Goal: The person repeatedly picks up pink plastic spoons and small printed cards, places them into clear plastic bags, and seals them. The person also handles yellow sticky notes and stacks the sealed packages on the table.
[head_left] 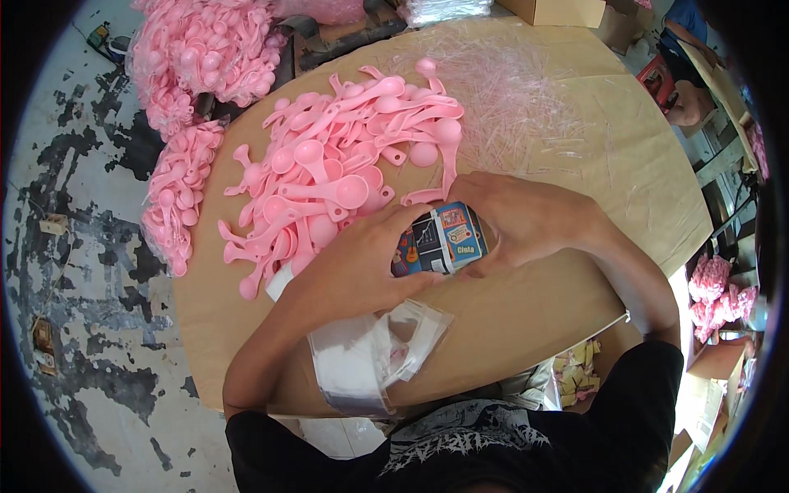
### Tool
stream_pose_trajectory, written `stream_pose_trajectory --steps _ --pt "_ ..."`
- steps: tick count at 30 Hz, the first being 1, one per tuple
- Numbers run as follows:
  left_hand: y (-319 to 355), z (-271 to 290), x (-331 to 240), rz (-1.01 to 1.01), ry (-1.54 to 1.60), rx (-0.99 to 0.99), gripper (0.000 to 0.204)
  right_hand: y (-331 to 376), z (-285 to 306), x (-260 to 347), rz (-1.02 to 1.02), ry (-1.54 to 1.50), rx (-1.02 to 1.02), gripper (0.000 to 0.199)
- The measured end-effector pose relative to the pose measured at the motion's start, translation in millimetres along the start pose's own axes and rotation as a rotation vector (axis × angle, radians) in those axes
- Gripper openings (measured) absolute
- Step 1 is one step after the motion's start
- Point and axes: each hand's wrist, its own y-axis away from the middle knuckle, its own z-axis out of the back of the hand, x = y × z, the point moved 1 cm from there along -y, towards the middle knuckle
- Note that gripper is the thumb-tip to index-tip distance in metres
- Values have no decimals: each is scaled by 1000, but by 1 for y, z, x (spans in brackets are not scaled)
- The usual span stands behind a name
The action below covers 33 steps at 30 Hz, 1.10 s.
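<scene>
Both hands close around a roll of tape (pixel 440 240) with a colourful printed wrapper, held over the cardboard-covered table (pixel 575 287). My left hand (pixel 353 267) grips its left side and my right hand (pixel 526 215) covers its right side. A heap of pink plastic measuring spoons (pixel 345 164) lies just beyond the hands. A stack of clear plastic sleeves (pixel 366 357) lies under my left forearm near the front edge.
Clear thin plastic strips (pixel 518 99) are scattered on the far right of the table. Bags of pink spoons (pixel 197 57) (pixel 177 193) sit at the left. Another person (pixel 686 82) is at the upper right. Cardboard boxes (pixel 567 10) stand behind.
</scene>
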Motion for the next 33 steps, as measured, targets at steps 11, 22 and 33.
stream_pose_trajectory --steps 11,22,33 --pt "3 9 -13 106 45 168 67 4 6 7 -54 -19 83 64" --pt "-3 14 22 67 232 217 69 2 12 -25 -23 -448 153 66" --pt "1 11 4 -171 -110 137 57 -4 7 -7 123 -326 -169 66"
